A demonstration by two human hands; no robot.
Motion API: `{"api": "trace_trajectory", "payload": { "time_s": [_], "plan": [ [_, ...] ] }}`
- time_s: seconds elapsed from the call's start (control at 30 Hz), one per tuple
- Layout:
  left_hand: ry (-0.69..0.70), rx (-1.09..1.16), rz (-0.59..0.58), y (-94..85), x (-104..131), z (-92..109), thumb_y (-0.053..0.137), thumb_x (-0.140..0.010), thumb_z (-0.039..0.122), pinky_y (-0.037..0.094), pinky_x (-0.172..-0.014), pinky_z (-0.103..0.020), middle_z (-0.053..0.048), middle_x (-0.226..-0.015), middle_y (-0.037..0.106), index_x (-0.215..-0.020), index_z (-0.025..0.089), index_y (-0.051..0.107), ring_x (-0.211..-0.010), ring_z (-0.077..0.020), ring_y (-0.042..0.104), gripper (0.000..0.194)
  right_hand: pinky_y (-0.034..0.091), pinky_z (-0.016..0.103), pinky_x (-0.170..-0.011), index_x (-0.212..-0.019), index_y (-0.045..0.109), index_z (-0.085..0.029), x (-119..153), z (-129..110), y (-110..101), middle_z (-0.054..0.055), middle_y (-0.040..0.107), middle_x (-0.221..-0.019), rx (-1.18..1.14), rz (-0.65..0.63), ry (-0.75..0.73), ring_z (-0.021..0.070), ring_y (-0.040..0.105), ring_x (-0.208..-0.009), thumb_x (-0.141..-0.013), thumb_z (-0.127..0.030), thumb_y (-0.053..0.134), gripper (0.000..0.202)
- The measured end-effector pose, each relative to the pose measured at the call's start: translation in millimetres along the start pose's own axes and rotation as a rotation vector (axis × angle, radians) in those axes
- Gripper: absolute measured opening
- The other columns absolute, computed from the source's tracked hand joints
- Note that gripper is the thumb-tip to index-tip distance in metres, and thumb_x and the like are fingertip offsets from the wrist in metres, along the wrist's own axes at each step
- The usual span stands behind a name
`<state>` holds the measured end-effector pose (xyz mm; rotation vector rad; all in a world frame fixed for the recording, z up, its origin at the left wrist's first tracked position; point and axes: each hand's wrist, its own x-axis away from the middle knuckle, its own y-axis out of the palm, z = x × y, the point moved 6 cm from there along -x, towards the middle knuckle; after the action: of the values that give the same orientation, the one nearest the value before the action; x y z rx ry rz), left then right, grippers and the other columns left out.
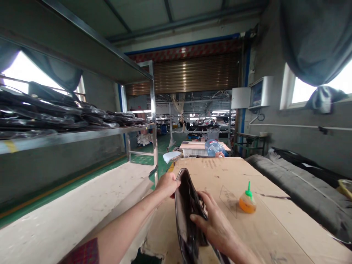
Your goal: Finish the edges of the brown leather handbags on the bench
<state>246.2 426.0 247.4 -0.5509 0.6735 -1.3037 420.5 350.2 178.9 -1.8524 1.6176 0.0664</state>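
Brown leather bag (187, 205) upright between left hand (167, 184) and right hand (217, 223)

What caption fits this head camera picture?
Left hand and right hand grip a dark bag over cardboard, near an orange bottle.

Grey walls w/ curtained windows (316, 88), green floor (143, 159), steel shelving (68, 137) at left, brown roller door (192, 75) at back
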Motion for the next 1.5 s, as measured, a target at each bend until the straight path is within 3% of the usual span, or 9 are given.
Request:
{"api": "trace_trajectory", "payload": {
  "time_s": [0.2, 0.33, 0.47, 0.63, 0.83, 1.13, 1.23, 1.37, 1.5],
  "plan": [
    [-0.005, -0.02, -0.076, -12.5, 10, -16, 0.053, -0.076, 0.014, 0.036, -0.04, -0.021, 0.005, -0.052, 0.043, -0.067, 0.02, 0.038, -0.049, -0.0151, 0.053, 0.019, 0.049, 0.03, -0.078, -0.118, 0.057, -0.025, -20, 25, -38, 0.0, 0.068, -0.098, 0.016, -0.014, 0.042, 0.021, 0.064, -0.092, -0.071, -0.015, 0.049, 0.048],
    [0.076, -0.386, -0.007, -25.9, 8, -25, 0.063, -0.068, 0.015, 0.044, -0.06, -0.028, -0.002, -0.08, 0.057, -0.084, 0.02, 0.044, -0.078, -0.0226, 0.062, 0.026, 0.047, 0.03, -0.074, -0.109, 0.062, -0.026, -33, 46, -65, 0.001, 0.07, -0.084, 0.217, 0.096, 0.102, 0.0229, 0.064, -0.084, -0.069, -0.018, 0.052, 0.042],
    [0.31, -0.62, 0.121, -23.7, 14, 0, 0.059, -0.061, 0.002, 0.045, -0.072, -0.032, -0.009, -0.12, 0.047, -0.106, 0.02, 0.041, -0.103, -0.0255, 0.058, 0.051, 0.048, 0.029, -0.071, -0.104, 0.065, -0.025, -38, 59, -66, 0.001, 0.071, -0.084, 0.119, 0.103, 0.12, 0.0227, 0.065, -0.082, -0.071, -0.027, 0.057, 0.034],
    [0.492, -0.656, 0.106, -9.0, 13, 27, 0.053, -0.061, -0.003, 0.043, -0.07, -0.031, -0.004, -0.117, 0.046, -0.099, 0.022, 0.044, -0.1, -0.0211, 0.056, 0.046, 0.047, 0.027, -0.065, -0.105, 0.064, -0.024, -34, 66, -57, -0.001, 0.07, -0.078, -0.007, 0.07, 0.151, 0.0208, 0.064, -0.075, -0.072, -0.031, 0.058, 0.034],
    [0.579, -0.536, 0.181, -5.2, -10, 29, 0.074, -0.066, 0.02, 0.039, -0.066, -0.03, -0.001, -0.104, 0.051, -0.086, 0.021, 0.05, -0.086, -0.0187, 0.055, 0.031, 0.046, 0.027, -0.063, -0.1, 0.064, -0.024, -34, 70, -59, -0.003, 0.068, -0.076, -0.102, 0.061, 0.164, 0.0189, 0.062, -0.07, -0.067, -0.023, 0.055, 0.034],
    [0.638, -0.394, 0.169, 1.1, -29, 34, 0.075, -0.066, 0.017, 0.035, -0.065, -0.029, 0.001, -0.087, 0.057, -0.07, 0.02, 0.06, -0.08, -0.0163, 0.054, 0.016, 0.047, 0.028, -0.071, -0.103, 0.065, -0.021, -37, 57, -62, -0.002, 0.067, -0.082, -0.134, 0.032, 0.046, 0.0191, 0.059, -0.079, -0.07, -0.024, 0.057, 0.034],
    [0.614, -0.408, 0.141, 3.7, -35, 37, 0.077, -0.065, 0.02, 0.034, -0.064, -0.028, 0.0, -0.083, 0.058, -0.066, 0.019, 0.063, -0.08, -0.0167, 0.055, 0.014, 0.047, 0.035, -0.087, -0.116, 0.062, -0.024, -34, 56, -67, 0.0, 0.068, -0.102, -0.127, 0.015, -0.005, 0.0229, 0.06, -0.098, -0.077, -0.028, 0.054, 0.04],
    [0.579, -0.4, 0.151, 6.2, -40, 40, 0.076, -0.068, 0.024, 0.031, -0.061, -0.029, 0.0, -0.08, 0.06, -0.063, 0.02, 0.067, -0.076, -0.0158, 0.055, 0.011, 0.027, 0.045, -0.115, -0.131, 0.055, -0.032, -26, 61, -75, -0.001, 0.05, -0.14, -0.149, 0.03, -0.077, 0.0252, 0.038, -0.134, -0.087, -0.038, 0.05, 0.044],
    [0.547, -0.405, 0.151, 7.3, -43, 41, 0.077, -0.066, 0.023, 0.031, -0.06, -0.028, 0.0, -0.081, 0.061, -0.064, 0.02, 0.067, -0.075, -0.0159, 0.055, 0.01, 0.023, 0.047, -0.116, -0.136, 0.049, -0.034, -27, 58, -72, 0.001, 0.045, -0.144, -0.085, 0.052, -0.092, 0.0254, 0.034, -0.137, -0.09, -0.052, 0.05, 0.049]
  ]
}}
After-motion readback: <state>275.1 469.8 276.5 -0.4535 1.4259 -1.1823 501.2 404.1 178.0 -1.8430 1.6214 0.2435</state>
